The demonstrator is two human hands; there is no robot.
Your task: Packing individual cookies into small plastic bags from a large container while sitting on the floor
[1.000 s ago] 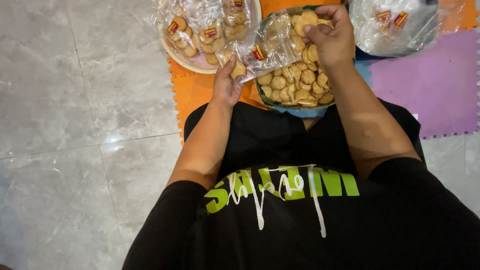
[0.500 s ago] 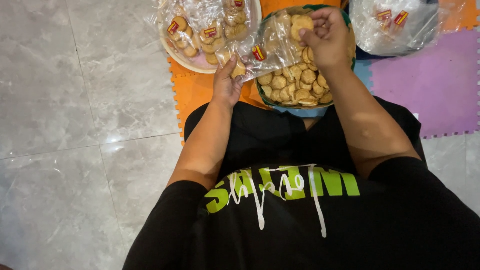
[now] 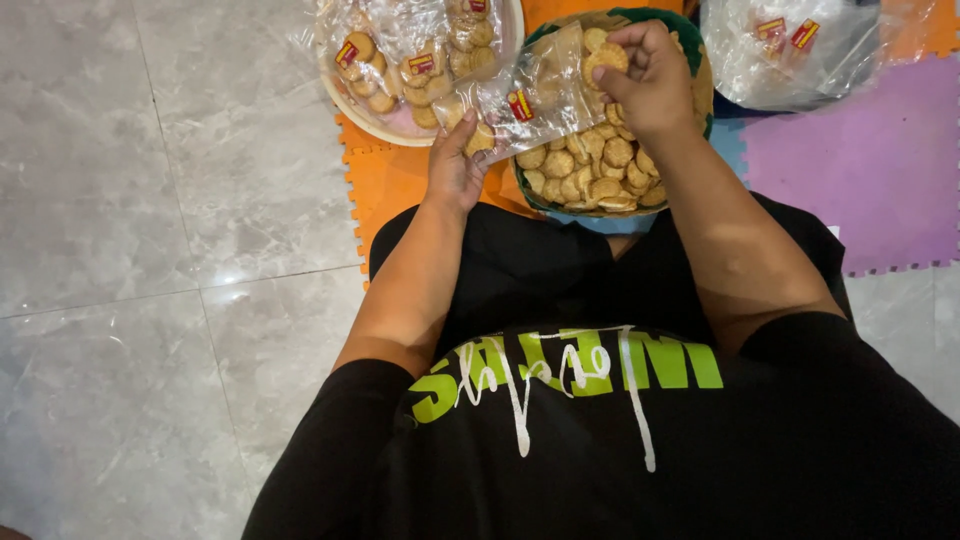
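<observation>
Left hand (image 3: 455, 165): fingers pinched on the near edge of a small clear plastic bag (image 3: 535, 100), held over the basket's left rim.
Right hand (image 3: 650, 75): fingertips closed on one round golden biscuit (image 3: 604, 58), at the bag's mouth.
Handling: biscuit light and brittle, best taken by its rim; bag limp and slippery.
Surroundings: green-rimmed woven basket (image 3: 700, 55) of loose biscuits; far left, pale round tray (image 3: 345, 100) of filled bags; far right, a large clear plastic sack (image 3: 790, 50) on the purple foam mat (image 3: 860, 170).

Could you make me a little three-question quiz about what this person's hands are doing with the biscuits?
1. True or false: the left hand holds a clear plastic bag open.
2. What does the right hand pinch? A) a spoon B) a round biscuit C) a lid
3. Where do the loose biscuits lie: in the green-rimmed basket or on the purple mat?

Key
1. True; its fingers grip the bag's lower edge.
2. B, held at the bag's mouth.
3. In the basket; the white bowl beside it holds filled bags.
</observation>
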